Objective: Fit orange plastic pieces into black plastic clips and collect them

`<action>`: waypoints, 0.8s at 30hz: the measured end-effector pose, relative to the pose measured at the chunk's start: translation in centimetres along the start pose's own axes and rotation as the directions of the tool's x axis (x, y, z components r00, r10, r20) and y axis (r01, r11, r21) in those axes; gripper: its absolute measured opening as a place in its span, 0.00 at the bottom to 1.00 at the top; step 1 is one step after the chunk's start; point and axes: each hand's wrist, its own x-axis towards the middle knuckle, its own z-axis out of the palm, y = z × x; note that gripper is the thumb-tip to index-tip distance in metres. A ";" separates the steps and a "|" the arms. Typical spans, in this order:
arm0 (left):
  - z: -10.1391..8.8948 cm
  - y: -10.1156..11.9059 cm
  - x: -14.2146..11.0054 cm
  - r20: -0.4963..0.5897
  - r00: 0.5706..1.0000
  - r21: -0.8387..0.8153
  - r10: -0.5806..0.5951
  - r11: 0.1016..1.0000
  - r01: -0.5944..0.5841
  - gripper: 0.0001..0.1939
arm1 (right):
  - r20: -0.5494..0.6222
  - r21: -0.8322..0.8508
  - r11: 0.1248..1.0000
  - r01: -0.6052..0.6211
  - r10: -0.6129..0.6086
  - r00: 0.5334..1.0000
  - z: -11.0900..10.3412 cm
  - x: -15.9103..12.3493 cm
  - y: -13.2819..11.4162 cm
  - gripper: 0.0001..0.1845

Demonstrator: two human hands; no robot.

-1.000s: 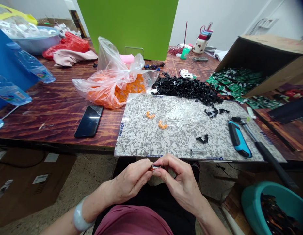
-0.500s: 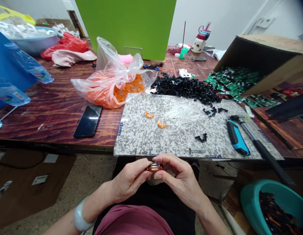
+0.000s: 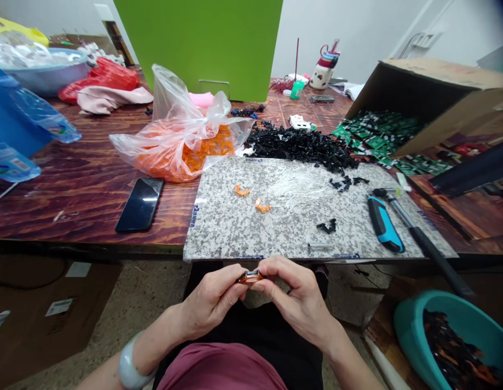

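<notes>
Between my two hands, in front of the table edge, is a small orange-and-black plastic part (image 3: pixel 250 278). My left hand (image 3: pixel 213 297) pinches its left end between thumb and fingers. The thumb and forefinger of my right hand (image 3: pixel 294 290) close on its right end. On the speckled stone slab (image 3: pixel 227 233) beyond lie two curved orange plastic pieces, one orange piece (image 3: pixel 242 190) behind the other orange piece (image 3: pixel 262 206). A black plastic piece (image 3: pixel 327 226) rests to their right, with a thin clear tube (image 3: pixel 320 246) nearer the edge. Fine clear strands (image 3: pixel 300 187) spread across the slab.
Behind the slab are a heap of black pieces (image 3: pixel 300 149) and a plastic bag of orange pieces (image 3: pixel 178 151). A phone (image 3: pixel 140 204) lies left; a blue-handled cutter (image 3: pixel 385 225) and a hammer (image 3: pixel 434 252) right. A cardboard box (image 3: pixel 450 81) holds green circuit boards. A teal tub (image 3: pixel 410 325) stands low right.
My right thumb and fingers have closed in on the part's right end, where they were slightly apart before. The view has shifted a little to the right.
</notes>
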 end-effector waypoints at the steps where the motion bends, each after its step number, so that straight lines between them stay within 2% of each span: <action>1: 0.1 -0.1 0.0 -0.001 1.000 -0.005 -0.010 1.000 0.010 0.13 | 0.018 -0.013 1.000 -0.001 0.001 1.000 -0.3 0.1 0.0 0.05; 3: 0.3 -0.4 -0.2 -0.020 0.998 -0.028 -0.064 0.998 0.063 0.13 | 0.012 -0.077 0.997 0.021 -0.020 1.000 -1.8 0.6 0.4 0.10; 4: 0.4 -0.6 -0.3 -0.033 0.995 -0.058 -0.099 0.994 0.097 0.14 | -0.033 -0.142 0.989 0.030 -0.035 0.999 -3.0 1.0 0.9 0.14; 6: 0.7 -1.1 -0.6 -0.075 0.977 -0.169 -0.199 0.968 0.184 0.13 | -0.213 -0.344 0.939 -0.019 -0.059 0.975 -6.8 1.8 2.3 0.15; 8: 1.0 -1.6 -0.9 -0.107 0.949 -0.325 -0.296 0.913 0.248 0.14 | -0.450 -0.560 0.799 -0.222 -0.068 0.890 -11.8 2.2 4.2 0.13; 10: 1.2 -2.0 -1.1 -0.107 0.910 -0.460 -0.400 0.832 0.311 0.15 | -0.651 -0.661 0.530 -0.532 -0.051 0.758 -17.2 2.2 6.3 0.15; 12: 1.3 -2.1 -1.3 -0.088 0.878 -0.547 -0.470 0.759 0.352 0.16 | -0.724 -0.627 0.433 -0.648 -0.018 0.689 -21.5 1.7 8.1 0.17; 14: 1.4 -2.1 -1.4 -0.072 0.864 -0.598 -0.498 0.715 0.362 0.16 | -0.748 -0.597 0.388 -0.703 0.049 0.662 -24.2 1.2 9.5 0.17; 16: 1.4 -2.2 -1.4 -0.067 0.860 -0.639 -0.506 0.684 0.353 0.17 | -0.744 -0.579 0.368 -0.727 0.127 0.656 -25.3 0.8 10.2 0.15; 19: 1.5 -2.4 -1.4 -0.054 0.848 -0.686 -0.527 0.637 0.353 0.18 | -0.718 -0.579 0.377 -0.722 0.183 0.671 -25.6 0.7 10.6 0.15; 22: 1.6 -2.6 -1.5 -0.039 0.838 -0.704 -0.544 0.611 0.364 0.18 | -0.730 -0.582 0.396 -0.710 0.131 0.671 -25.0 1.0 10.2 0.15; 24: 1.6 -2.6 -1.5 -0.035 0.840 -0.706 -0.541 0.608 0.362 0.18 | -0.726 -0.603 0.420 -0.679 0.064 0.684 -23.6 1.0 9.1 0.14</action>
